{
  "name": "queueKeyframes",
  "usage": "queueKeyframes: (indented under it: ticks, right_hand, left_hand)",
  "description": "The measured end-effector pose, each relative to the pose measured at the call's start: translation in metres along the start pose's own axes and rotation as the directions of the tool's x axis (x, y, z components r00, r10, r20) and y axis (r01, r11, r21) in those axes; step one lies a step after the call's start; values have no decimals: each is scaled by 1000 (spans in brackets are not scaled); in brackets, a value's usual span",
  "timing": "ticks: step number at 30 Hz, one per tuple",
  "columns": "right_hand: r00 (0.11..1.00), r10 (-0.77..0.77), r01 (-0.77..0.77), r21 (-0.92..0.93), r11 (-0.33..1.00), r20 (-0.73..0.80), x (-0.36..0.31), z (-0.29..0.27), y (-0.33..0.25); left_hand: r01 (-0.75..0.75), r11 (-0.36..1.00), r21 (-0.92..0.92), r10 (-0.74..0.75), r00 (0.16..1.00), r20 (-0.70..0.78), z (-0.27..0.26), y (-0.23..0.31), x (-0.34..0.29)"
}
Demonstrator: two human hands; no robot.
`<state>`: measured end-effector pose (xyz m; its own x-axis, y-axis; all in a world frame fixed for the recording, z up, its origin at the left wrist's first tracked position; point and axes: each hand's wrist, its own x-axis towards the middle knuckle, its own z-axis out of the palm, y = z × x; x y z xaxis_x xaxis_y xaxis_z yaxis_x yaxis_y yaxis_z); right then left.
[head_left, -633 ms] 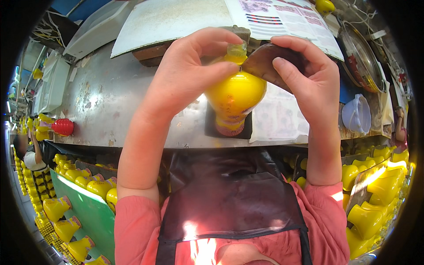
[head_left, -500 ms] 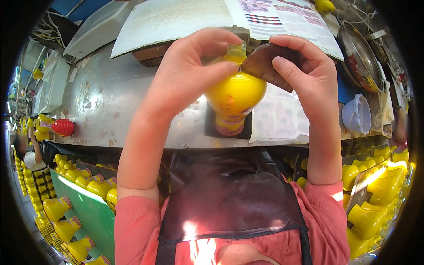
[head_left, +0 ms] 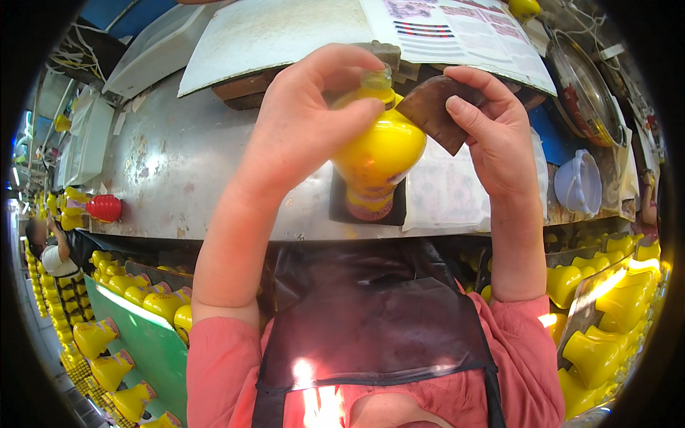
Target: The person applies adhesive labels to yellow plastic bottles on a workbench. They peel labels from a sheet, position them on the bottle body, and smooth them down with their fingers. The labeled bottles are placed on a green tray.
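Observation:
A glossy yellow vase (head_left: 385, 146) stands on a dark pad (head_left: 341, 203) on the metal worktop, leaning slightly. Its neck ends in a clear greenish rim, and small dark printed marks show on the lower body. My left hand (head_left: 292, 118) is closed round the neck, with the thumb on the near side and the fingers curled behind. Pinched between the thumb and fingers of my right hand (head_left: 497, 135) is a flat brown scraper (head_left: 439, 114). One corner points at the vase's right shoulder; whether it touches cannot be told.
White printed sheets (head_left: 457, 182) lie right of the vase, beside a pale blue bucket (head_left: 576, 182). Behind is a white board (head_left: 278, 39). A red ribbed object (head_left: 104, 207) sits at left. Yellow vases (head_left: 596, 349) fill racks on both sides. Another person (head_left: 57, 257) works far left.
My right hand has drawn the scraper slightly to the right and down, and tilted it. The vase has shifted a little to the left under my left hand, which keeps its hold.

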<state>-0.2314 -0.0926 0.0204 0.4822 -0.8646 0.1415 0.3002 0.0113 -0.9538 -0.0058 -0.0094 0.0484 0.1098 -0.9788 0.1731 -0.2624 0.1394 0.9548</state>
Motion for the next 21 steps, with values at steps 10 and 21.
queueKeyframes:
  ticks: [10,21]
  right_hand:
    - [981,153,-152,14,988,-117,0,-6,2]
    - [997,11,31,-516,856,78,8,22,-10]
  left_hand:
    - [-18,985,174,45,987,-155,20,-2,-1]
    - [-42,974,-221,23,996,-87,9,-18,-4]
